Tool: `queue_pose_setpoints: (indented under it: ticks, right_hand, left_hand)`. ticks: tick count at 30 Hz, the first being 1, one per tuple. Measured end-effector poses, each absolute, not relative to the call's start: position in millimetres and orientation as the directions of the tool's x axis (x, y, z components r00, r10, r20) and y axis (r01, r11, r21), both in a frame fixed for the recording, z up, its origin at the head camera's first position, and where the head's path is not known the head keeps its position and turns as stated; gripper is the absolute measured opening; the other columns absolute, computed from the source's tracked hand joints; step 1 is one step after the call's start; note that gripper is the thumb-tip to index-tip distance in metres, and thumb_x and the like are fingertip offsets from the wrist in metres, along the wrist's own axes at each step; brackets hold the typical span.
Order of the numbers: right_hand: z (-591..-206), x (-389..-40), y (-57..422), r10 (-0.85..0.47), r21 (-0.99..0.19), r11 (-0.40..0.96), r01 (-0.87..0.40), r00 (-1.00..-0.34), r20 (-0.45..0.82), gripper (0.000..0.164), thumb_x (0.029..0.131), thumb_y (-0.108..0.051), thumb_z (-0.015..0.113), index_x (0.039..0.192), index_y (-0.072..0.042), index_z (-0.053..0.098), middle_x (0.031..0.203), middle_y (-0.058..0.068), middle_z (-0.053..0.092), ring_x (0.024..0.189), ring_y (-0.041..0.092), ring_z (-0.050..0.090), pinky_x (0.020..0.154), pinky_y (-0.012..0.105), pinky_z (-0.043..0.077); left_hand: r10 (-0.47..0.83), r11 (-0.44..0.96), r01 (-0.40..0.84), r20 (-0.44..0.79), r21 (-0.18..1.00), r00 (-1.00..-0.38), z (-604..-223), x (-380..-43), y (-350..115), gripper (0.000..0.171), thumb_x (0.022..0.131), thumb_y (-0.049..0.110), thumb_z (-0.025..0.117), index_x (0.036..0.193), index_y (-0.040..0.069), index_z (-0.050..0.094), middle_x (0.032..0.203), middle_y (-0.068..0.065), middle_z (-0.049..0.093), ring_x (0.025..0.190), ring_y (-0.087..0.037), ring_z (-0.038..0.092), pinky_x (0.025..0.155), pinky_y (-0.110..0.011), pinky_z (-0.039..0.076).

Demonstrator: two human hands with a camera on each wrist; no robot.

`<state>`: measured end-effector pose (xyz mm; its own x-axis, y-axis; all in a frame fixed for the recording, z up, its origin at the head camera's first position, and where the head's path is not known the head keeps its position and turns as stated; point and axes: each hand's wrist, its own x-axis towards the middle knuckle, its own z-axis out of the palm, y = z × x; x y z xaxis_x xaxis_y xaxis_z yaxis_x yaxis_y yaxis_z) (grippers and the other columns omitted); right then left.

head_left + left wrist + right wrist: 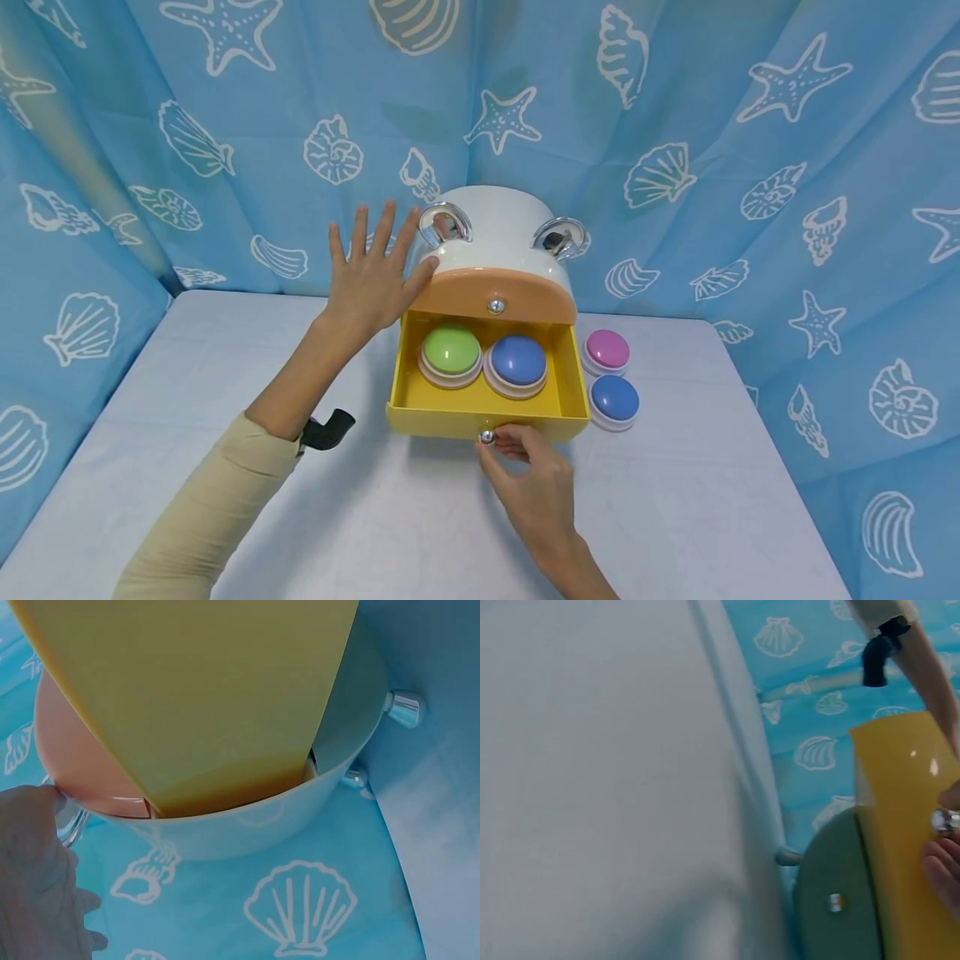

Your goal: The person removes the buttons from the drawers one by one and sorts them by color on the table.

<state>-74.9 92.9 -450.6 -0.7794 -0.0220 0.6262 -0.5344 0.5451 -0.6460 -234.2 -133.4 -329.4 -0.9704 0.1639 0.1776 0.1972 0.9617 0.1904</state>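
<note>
A white rounded cabinet (495, 217) with silver ring handles stands at the back of the table. Its yellow drawer (442, 421) is pulled out below an orange drawer front (457, 293). Inside it sit a green push button (451, 350) and a blue push button (519, 361), side by side on pale round bases. My right hand (536, 479) pinches the silver knob (487, 437) on the yellow front between thumb and fingers. With fingers spread straight, my left hand (369, 283) is at the cabinet's left side, its thumb at the orange front's edge.
On the table (660, 517), right of the drawer, stand a pink push button (607, 349) and another blue push button (615, 398). A green lower drawer front (829, 870) shows in the right wrist view. Blue shell-patterned curtain (697, 92) hangs behind and beside the table.
</note>
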Motion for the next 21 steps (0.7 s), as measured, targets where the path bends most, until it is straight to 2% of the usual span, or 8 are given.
queue_pose_setpoints:
  ticks: [7,13,18,21]
  right_hand:
    - [-423,-78,113,-0.029,-0.719,0.411,-0.560,-0.796,0.604,0.020,0.079,0.005,0.082,0.095,-0.002,0.073,0.088,0.004,0.074,0.074,0.014,0.070,0.070,0.022,0.056]
    - [-390,-99,135,-0.033,-0.838,0.300,-0.456,-0.882,0.469,0.019,0.083,0.003,0.079,0.101,0.002,0.073,0.095,0.010,0.074,0.085,0.016,0.071,0.079,0.024,0.056]
    - [-371,-132,152,-0.147,-0.870,0.374,-0.322,-0.946,0.288,0.025,0.087,-0.006,0.078,0.109,0.003,0.070,0.105,0.013,0.071,0.099,0.021,0.069,0.087,0.026,0.053]
    - [-366,-153,157,-0.250,-0.855,0.445,-0.264,-0.954,0.165,0.031,0.088,-0.013,0.078,0.114,0.001,0.069,0.110,0.013,0.070,0.105,0.025,0.068,0.091,0.032,0.053]
  left_hand:
    - [0.167,0.959,0.202,0.178,0.198,-0.970,-328,-234,-134,0.076,0.103,0.059,0.030,0.162,0.022,0.000,0.166,-0.011,-0.007,0.149,-0.040,-0.014,0.110,-0.061,-0.017]
    - [0.167,0.959,0.202,0.179,0.200,-0.970,-328,-234,-134,0.076,0.103,0.059,0.030,0.162,0.022,0.000,0.166,-0.011,-0.007,0.149,-0.039,-0.016,0.110,-0.061,-0.017]
    - [0.171,0.957,0.207,0.181,0.205,-0.969,-329,-234,-135,0.076,0.103,0.059,0.030,0.162,0.022,0.000,0.166,-0.011,-0.007,0.149,-0.039,-0.015,0.110,-0.061,-0.017]
    - [0.174,0.955,0.211,0.181,0.211,-0.968,-330,-233,-135,0.076,0.103,0.058,0.030,0.162,0.021,0.001,0.166,-0.012,-0.006,0.149,-0.039,-0.015,0.110,-0.061,-0.017]
